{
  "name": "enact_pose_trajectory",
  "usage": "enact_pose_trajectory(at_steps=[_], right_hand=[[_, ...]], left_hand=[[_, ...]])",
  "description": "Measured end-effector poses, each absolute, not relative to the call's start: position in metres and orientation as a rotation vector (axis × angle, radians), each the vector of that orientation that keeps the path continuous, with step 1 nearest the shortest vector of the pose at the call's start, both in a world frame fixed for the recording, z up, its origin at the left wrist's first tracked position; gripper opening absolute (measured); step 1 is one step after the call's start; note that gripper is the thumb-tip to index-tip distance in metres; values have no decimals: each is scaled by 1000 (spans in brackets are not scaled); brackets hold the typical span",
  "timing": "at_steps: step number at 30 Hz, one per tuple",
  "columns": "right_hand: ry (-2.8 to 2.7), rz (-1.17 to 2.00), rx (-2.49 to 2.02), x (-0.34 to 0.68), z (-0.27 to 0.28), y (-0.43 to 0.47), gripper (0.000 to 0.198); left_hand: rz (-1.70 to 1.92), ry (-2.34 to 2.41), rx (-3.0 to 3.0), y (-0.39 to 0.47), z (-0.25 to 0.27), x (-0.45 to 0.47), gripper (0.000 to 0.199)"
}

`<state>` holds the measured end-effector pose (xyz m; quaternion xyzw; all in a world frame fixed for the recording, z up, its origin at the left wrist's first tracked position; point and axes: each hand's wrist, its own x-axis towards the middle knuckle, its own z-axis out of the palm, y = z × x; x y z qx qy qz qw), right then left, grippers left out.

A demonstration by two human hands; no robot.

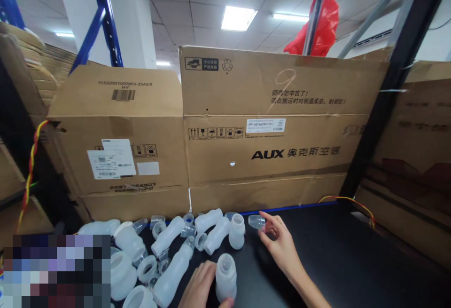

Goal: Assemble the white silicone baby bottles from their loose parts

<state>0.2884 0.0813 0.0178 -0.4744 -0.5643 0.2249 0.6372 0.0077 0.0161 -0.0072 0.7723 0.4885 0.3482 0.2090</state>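
My left hand (199, 283) is closed around a frosted white baby bottle (225, 280) standing upright on the black surface, with what looks like a clear nipple at its top. The lower part of that hand runs out of the bottom of the view. Between the thumb and fingers of my right hand (282, 244) is a clear plastic cap (256, 222), tilted on its side. Another frosted bottle (237, 232) stands with its open mouth up, between my two hands and farther back. To the left lie several more bottles (172, 275), loose collar rings (147, 269) and clear caps (157, 222).
Flattened cardboard (218, 157) walls off the back of the black surface (338, 251). Dark rack posts (366, 134) and cartons stand at the sides. Red and yellow wires (30, 176) hang at the left, with another at the right. A pixelated patch hides the lower left corner.
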Motion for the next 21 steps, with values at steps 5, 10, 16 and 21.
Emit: enact_pose_trajectory(at_steps=[5, 10, 16, 21], right_hand=[[-1394, 433, -1126, 272, 48, 56, 38], [-1302, 875, -916, 236, 63, 27, 41], [-1349, 1116, -742, 201, 50, 0, 47], [-1563, 973, -924, 203, 45, -6, 52]], left_hand=[[931, 1273, 2151, 12, 3, 3, 39], [944, 1224, 2216, 9, 8, 1, 42], [899, 1139, 2215, 2, 28, 5, 44], [874, 1153, 2171, -3, 37, 5, 48]])
